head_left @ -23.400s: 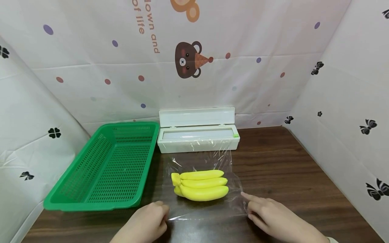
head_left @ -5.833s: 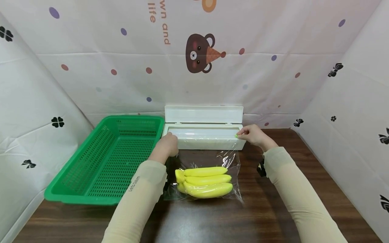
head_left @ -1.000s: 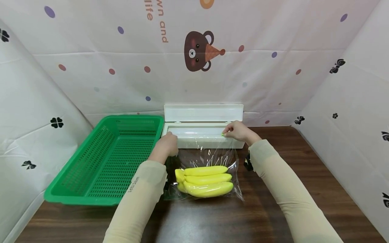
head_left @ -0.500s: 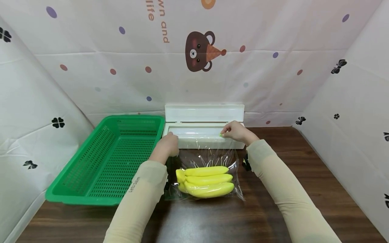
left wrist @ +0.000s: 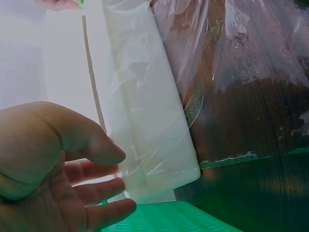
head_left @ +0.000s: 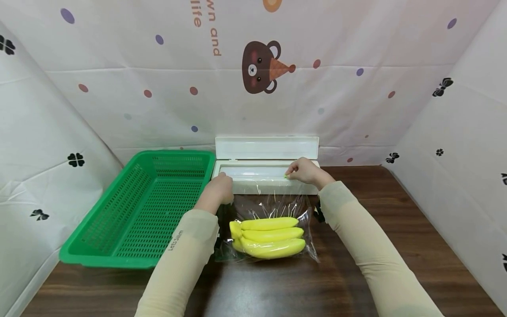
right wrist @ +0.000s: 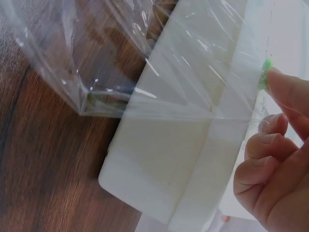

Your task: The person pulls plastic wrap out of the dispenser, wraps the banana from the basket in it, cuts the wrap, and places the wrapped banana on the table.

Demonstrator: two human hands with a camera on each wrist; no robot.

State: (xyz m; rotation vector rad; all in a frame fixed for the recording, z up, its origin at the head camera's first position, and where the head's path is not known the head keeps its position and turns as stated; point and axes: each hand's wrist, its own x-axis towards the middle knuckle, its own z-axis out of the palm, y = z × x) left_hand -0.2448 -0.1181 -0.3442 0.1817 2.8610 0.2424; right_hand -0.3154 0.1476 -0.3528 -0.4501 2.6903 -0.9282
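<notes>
Pinched between thumb and fingers of the right hand [head_left: 306,171] is a small green slider [right wrist: 265,74] on the open white box [head_left: 261,163]. The left hand [head_left: 219,188] is at the box's left end (whether gripping, I cannot tell). Before the box, clear film [head_left: 291,207] covers yellow bananas [head_left: 269,235], right of a green basket [head_left: 83,259].

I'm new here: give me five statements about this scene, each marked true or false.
1. The right hand pinches the green slider on the cling film dispenser. True.
2. The left hand is at the dispenser's left end. True.
3. The dispenser is closed. False: its lid stands open.
4. The bananas lie right of the green basket. True.
5. Nothing hangs out of the dispenser. False: clear film stretches from it to the bananas.
</notes>
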